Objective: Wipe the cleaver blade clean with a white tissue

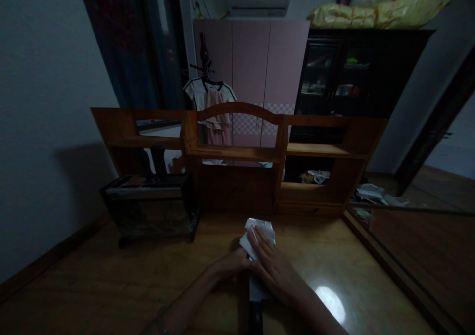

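Observation:
A kitchen knife with a broad metal blade (pixel 257 288) and a black handle (pixel 256 317) points away from me over the table. My right hand (pixel 272 268) lies across the blade, its fingers pressing a white tissue (pixel 256 223) against the blade's far part. From the other side my left hand (pixel 235 263) grips the knife at the blade's edge; its fingertips are hidden beneath the blade and tissue. To the left stands a dark knife block (pixel 152 209) with black handles (pixel 159 162) sticking up from it.
A wooden shelf unit (pixel 237 152) runs along the back of the wooden table (pixel 208 305). A raised wooden edge (pixel 393 265) borders the right side. Light glares off the tabletop by my right forearm. Beyond are a pink wardrobe (pixel 250 58) and hanging clothes (pixel 215 97).

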The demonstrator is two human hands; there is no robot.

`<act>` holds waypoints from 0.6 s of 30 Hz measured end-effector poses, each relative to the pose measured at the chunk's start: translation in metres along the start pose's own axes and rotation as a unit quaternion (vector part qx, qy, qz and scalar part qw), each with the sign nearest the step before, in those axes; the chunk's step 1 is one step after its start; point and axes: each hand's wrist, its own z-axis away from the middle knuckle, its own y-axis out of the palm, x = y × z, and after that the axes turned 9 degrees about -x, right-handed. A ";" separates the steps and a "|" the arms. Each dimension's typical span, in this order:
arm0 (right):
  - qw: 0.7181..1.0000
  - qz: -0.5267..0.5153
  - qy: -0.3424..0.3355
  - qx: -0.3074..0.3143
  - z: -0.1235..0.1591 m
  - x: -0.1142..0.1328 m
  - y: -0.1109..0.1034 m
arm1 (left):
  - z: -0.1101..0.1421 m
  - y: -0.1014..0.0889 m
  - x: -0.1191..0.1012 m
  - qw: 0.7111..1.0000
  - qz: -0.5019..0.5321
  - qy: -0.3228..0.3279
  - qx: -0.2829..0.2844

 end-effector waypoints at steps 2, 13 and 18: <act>1.000 0.000 0.004 0.006 0.000 0.003 0.000 | 0.000 0.000 0.001 1.000 -0.003 0.010 0.001; 0.993 0.062 0.080 -0.054 0.001 -0.034 0.014 | 0.003 0.005 -0.011 0.994 0.105 -0.026 0.028; 0.988 0.060 0.111 -0.089 0.003 -0.043 0.018 | 0.004 0.003 -0.006 0.993 0.113 -0.021 0.030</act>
